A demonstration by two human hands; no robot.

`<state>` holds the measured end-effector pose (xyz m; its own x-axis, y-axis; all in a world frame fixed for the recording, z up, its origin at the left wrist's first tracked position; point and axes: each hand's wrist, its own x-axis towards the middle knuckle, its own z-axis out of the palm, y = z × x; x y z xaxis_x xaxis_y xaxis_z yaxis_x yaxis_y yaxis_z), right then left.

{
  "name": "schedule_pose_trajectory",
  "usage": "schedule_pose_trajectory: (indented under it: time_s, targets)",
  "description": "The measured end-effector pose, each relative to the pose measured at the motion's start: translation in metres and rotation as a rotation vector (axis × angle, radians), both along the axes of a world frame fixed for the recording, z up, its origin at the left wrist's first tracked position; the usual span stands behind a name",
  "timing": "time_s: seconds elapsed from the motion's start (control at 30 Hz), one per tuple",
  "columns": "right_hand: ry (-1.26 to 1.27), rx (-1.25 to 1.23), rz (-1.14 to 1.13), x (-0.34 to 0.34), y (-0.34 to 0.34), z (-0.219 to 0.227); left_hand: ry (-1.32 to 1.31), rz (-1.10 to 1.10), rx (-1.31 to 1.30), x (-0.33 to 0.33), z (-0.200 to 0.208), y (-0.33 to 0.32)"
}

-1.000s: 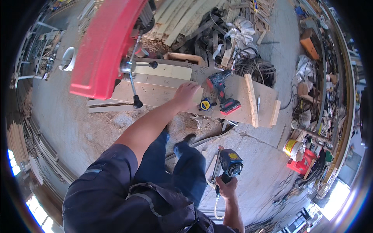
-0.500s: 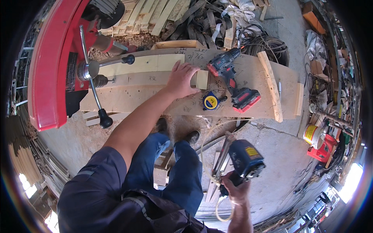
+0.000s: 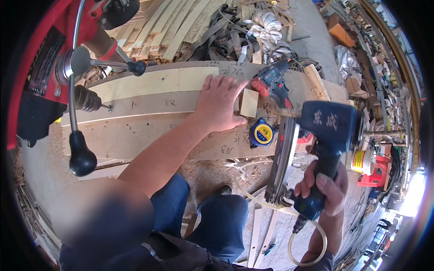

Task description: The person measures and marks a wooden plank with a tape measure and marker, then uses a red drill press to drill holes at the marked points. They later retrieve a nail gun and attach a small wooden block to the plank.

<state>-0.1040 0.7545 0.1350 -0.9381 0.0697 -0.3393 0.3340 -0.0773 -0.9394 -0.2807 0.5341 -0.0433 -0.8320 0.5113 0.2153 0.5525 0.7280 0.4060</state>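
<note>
My left hand [image 3: 218, 103] reaches over the marked workbench board [image 3: 190, 147]. Its thumb and fingers straddle a small pale wood block [image 3: 249, 104], gripping it at its ends. My right hand [image 3: 332, 187] is wrapped round the handle of a dark blue air nail gun [image 3: 326, 123], held up over the board's right front part. The gun's long metal magazine [image 3: 282, 160] hangs beside the handle, and a pale hose [image 3: 323, 244] is joined at the handle's end. A blue and yellow tape measure [image 3: 263, 134] lies just in front of the block. Behind the block lies a cordless drill [image 3: 271, 81], partly hidden by the nail gun.
A red drill press [image 3: 43, 67] with lever handles [image 3: 82, 153] stands at the left, over the board's end. Pale wood strips [image 3: 158, 83] lie along the board's back. A rough wooden stick [image 3: 316, 81] is at the right. Beyond are stacked slats [image 3: 185, 27] and black straps [image 3: 221, 38].
My right hand has raised the nail gun from low by my legs up towards the board. My left hand stays at the block. The view has shifted closer to the bench.
</note>
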Motion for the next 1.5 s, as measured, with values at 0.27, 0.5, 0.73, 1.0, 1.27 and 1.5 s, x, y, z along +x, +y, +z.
schedule_pose_trajectory:
  time_s: [0.27, 0.5, 0.73, 1.0, 1.27, 1.5]
  targets:
    - [0.002, 0.084, -0.004, 0.005, -0.026, -0.002, -0.035, 0.025, -0.108, -0.005, 0.004, -0.009]
    - [0.003, 0.214, 0.038, -0.021, -0.033, -0.007, -0.032, -0.006, -0.135, -0.006, 0.007, -0.013]
    - [-0.074, 0.154, 0.093, -0.070, -0.057, -0.015, -0.076, -0.026, -0.128, -0.009, 0.011, -0.017]
    - [-0.144, 0.231, 0.176, -0.096, -0.067, -0.024, -0.156, -0.016, -0.070, -0.010, 0.012, -0.022]
    - [-0.159, 0.163, 0.165, -0.101, -0.060, -0.038, -0.175, -0.016, -0.084, -0.012, 0.012, -0.019]
    - [-0.171, 0.167, 0.156, -0.100, -0.064, -0.035, -0.153, -0.003, -0.065, -0.011, 0.008, -0.019]
